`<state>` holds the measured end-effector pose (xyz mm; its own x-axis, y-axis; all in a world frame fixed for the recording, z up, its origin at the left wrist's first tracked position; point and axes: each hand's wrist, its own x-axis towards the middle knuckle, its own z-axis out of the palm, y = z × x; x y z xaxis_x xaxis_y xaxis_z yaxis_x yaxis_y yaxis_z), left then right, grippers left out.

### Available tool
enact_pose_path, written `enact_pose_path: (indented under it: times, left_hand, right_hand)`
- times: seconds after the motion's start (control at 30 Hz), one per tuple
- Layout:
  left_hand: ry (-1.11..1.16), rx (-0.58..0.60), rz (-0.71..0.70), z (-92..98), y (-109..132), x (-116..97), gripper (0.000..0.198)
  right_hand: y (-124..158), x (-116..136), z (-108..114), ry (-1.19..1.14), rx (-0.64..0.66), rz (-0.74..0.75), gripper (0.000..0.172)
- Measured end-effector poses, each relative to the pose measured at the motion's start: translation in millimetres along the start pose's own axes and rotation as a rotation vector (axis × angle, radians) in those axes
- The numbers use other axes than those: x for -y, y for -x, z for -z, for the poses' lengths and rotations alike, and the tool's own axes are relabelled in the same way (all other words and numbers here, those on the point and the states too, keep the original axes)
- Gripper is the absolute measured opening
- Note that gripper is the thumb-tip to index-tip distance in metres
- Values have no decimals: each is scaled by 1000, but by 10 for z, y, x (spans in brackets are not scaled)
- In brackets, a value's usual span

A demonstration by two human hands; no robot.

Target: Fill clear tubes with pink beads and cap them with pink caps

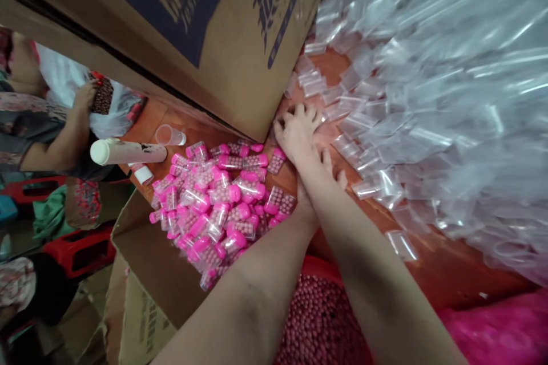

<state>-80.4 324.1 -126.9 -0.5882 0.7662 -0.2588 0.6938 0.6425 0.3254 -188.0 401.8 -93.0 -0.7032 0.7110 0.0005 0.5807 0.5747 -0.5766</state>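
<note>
My forearms cross over the orange-red table, the right one above the left. My right hand (296,130) lies palm down by the lower corner of a cardboard box, its fingers spread and slightly bent, close to small clear plastic tubes (314,81). Most of my left hand (333,174) is hidden under my right wrist. Its visible fingers point apart towards the loose tubes on the right, with nothing seen in them. Left of both hands is a pile of clear tubes with pink caps (214,199), filled with pink beads.
The large cardboard box (257,85) stands ahead. A heap of clear tubes (428,97) covers the right side. Below my arms is a red tub (319,265) of dark pink beads. A white bottle (128,152) and clear cup (169,135) stand left. Another person's arm (64,131) is beyond.
</note>
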Motion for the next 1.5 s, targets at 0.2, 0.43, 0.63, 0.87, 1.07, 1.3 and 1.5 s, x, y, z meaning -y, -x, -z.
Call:
enact_pose_path:
  times: [0.2,0.43,0.63,0.87,1.07,1.3,1.5]
  left_hand:
    - [4,9,-87,106,-31,-26,72]
    - [-81,-25,-45,180,19,-95,75]
    - [-129,-49,-79,48,37,-42,73]
    - [-96,-60,-63,85,57,-73,73]
    - [-87,-117,-39,36,49,-106,73]
    - [-118,-119,-17,6,82,-119,70]
    - [-154,-159,-14,-36,126,-129,69]
  right_hand:
    - [132,-330,386,96,-18,-95,44]
    - [18,-570,1048,347,-178,-104,55]
    - [-805,-321,552,270,73,49,91]
    - [-782,-597,531,248,129,162,70]
    - [-278,-810,1090,540,273,258,61]
    - [-700,-738,1602,524,315,157,54]
    - [-1813,-692,1264,432,86,214,100]
